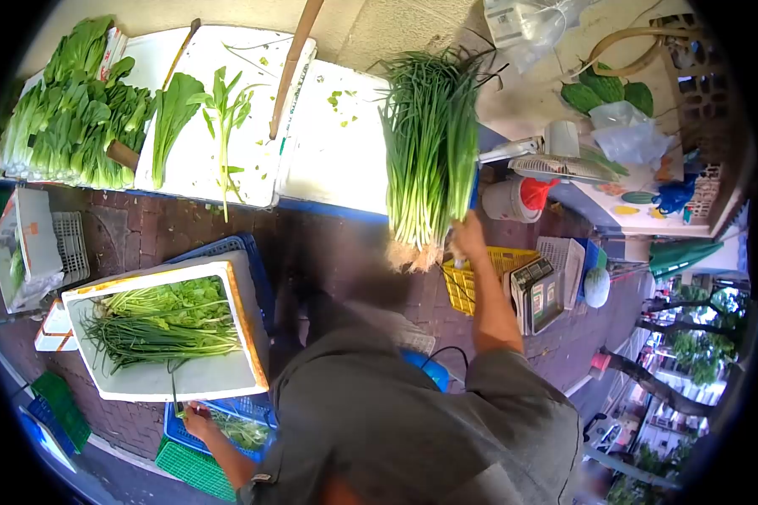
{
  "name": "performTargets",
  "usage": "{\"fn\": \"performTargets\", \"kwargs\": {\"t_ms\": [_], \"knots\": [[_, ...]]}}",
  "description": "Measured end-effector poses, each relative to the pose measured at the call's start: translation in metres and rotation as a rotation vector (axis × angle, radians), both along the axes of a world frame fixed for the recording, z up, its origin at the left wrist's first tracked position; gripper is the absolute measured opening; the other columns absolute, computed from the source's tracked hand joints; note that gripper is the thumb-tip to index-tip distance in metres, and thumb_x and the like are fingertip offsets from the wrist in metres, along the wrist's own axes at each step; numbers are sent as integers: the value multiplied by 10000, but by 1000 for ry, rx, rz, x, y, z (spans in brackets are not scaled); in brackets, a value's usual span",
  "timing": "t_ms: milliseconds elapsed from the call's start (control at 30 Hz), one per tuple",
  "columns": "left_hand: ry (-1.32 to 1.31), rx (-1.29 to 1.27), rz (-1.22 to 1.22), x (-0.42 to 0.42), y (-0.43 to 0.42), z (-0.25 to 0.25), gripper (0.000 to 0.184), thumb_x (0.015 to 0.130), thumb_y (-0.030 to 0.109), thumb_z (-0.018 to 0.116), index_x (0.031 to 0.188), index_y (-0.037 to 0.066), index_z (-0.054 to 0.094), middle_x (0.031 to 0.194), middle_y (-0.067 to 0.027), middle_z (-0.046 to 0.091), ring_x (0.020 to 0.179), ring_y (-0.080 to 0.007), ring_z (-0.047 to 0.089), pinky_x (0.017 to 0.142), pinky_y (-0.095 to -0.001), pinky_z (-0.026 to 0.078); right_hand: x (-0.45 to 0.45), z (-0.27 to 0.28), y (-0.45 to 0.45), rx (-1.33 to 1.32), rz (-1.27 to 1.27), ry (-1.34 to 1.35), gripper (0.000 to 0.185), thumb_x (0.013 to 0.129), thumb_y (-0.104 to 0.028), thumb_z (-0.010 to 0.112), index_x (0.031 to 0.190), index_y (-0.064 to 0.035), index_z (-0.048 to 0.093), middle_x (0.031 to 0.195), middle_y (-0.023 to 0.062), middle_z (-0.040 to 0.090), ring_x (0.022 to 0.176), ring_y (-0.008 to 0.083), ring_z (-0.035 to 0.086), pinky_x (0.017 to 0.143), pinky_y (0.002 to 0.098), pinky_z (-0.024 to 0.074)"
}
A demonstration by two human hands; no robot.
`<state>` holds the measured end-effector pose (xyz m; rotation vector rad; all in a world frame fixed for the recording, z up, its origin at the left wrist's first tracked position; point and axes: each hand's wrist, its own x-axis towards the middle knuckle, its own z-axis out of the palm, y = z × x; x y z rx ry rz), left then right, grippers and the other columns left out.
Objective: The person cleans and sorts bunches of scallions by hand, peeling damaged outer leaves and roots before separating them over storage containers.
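My right hand (466, 238) is closed around the root end of some green onions at the right side of a large pile of green onions (417, 160). The pile lies on a white board, its pale roots hanging over the front edge. My left hand (199, 420) is closed on the green handle of a slim knife (175, 389), seen nearly edge-on. That hand is beside a white foam box (177, 385) holding leafy greens (181, 307) and thin, dark green stalks (168, 338).
Leafy greens (76, 126) are heaped at the left end of the white boards (337, 143). A yellow crate (463, 290) and a scale (537, 295) stand right of my body. Blue (181, 433) and green crates (195, 470) sit near my left arm.
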<state>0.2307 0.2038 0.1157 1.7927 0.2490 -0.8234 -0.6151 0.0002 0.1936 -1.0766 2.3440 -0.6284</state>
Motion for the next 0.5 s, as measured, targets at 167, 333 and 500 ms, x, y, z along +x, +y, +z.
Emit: {"fn": "performTargets", "kwargs": {"t_ms": [167, 333, 500], "knots": [[28, 139, -17, -4, 54, -22, 134, 966, 177, 607, 951, 61, 541, 752, -57, 602, 563, -160, 531, 481, -274, 473, 39, -52, 14, 208, 70, 183, 489, 899, -382, 602, 1023, 89, 546, 939, 350, 626, 931, 504, 597, 824, 515, 471], [-80, 95, 53, -17, 83, -4, 184, 980, 218, 601, 1036, 66, 515, 870, -60, 633, 651, -176, 561, 541, -290, 498, 46, -40, -1, 156, -72, 119, 486, 922, -394, 570, 1016, 83, 571, 960, 358, 623, 945, 507, 594, 849, 519, 466], [-174, 136, 261, -23, 94, 35, 231, 961, 113, 559, 1181, 55, 517, 1001, -114, 656, 702, -206, 568, 602, -309, 497, 20, -71, 7, 70, 7, 416, 461, 879, -389, 658, 1024, 49, 667, 1039, 295, 665, 934, 416, 646, 822, 453, 513]]}}
